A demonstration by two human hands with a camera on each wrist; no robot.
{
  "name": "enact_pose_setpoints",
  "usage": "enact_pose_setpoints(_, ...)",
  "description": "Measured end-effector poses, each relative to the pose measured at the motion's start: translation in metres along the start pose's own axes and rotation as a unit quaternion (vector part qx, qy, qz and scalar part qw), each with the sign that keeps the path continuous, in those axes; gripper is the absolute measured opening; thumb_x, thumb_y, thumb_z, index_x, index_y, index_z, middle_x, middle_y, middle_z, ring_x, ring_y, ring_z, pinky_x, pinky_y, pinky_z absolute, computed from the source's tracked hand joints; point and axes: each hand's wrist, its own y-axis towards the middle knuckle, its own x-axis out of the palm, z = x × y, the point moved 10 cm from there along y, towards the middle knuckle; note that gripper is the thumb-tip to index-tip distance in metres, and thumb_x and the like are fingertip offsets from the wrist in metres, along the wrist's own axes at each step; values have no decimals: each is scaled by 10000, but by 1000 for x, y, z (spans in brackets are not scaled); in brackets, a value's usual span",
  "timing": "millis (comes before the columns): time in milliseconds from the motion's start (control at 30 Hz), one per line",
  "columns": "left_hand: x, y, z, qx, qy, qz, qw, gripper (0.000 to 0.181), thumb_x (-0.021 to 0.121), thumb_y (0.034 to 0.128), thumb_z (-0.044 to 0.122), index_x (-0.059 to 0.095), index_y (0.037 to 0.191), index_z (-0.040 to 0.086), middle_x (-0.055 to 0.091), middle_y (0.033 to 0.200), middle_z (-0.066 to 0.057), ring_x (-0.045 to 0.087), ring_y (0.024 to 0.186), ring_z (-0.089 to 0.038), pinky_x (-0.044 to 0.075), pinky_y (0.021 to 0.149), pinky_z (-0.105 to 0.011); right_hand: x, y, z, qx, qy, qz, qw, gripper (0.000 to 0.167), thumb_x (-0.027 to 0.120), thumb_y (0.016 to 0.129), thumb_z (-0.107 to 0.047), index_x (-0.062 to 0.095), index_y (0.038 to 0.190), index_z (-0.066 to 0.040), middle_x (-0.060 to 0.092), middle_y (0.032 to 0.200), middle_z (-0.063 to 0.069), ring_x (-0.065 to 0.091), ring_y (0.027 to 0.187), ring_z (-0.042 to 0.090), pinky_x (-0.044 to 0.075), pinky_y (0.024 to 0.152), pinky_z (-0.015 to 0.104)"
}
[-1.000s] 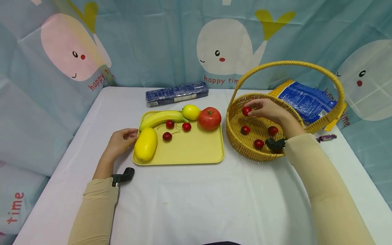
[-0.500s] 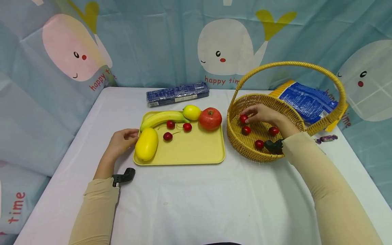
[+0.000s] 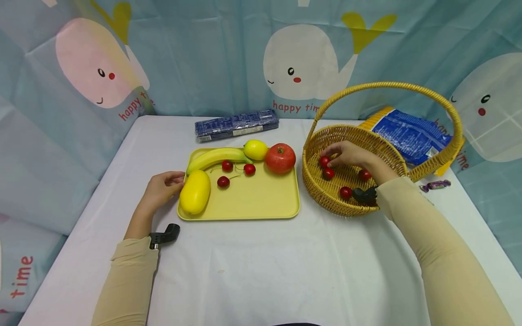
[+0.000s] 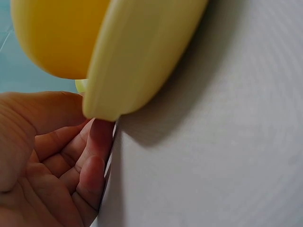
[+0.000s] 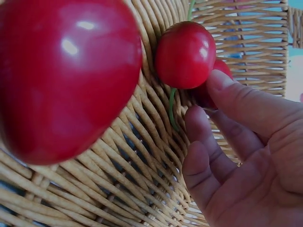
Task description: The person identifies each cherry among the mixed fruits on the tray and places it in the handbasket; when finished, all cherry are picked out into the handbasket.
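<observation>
My left hand (image 3: 163,188) is at the left edge of the yellow tray (image 3: 253,199); in the left wrist view its thumb (image 4: 57,109) and fingers pinch the rim. A yellow melon-like fruit (image 3: 195,192) lies just inside. My right hand (image 3: 350,154) reaches into the wicker basket (image 3: 326,201) and pinches a red cherry (image 3: 324,161) low over its floor. Right in front sits another cherry (image 3: 328,174), green-stemmed in the right wrist view, partly covering the held one (image 5: 203,97). More cherries (image 3: 345,193) lie in the basket.
On the tray are a banana (image 3: 218,157), a lemon (image 3: 255,150), an apple (image 3: 280,158) and 3 cherries (image 3: 223,182). Behind it lies a dark blue packet (image 3: 236,125). The basket's tall handle (image 3: 387,85) arches over my right arm. A blue bag (image 3: 412,136) and a wrapped candy (image 3: 435,185) flank the basket.
My right hand has lowered the cherry toward the basket floor, beside another cherry, and has barely moved in the last half second. My left hand stays at the tray's edge.
</observation>
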Motion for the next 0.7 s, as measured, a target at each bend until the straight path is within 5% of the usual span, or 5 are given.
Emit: enact_pose_setpoints(700,1,0,-1,-46,-5,-24,10000,397,563,920,175,521,1258,-30,572,1041,-183,519,855,-240,431,635,-147,-9,-10,-19,-314,-299,234,9988,418,643,854,-96,538,1247,3,542,1229,204,498,1130,340,399,937,479)
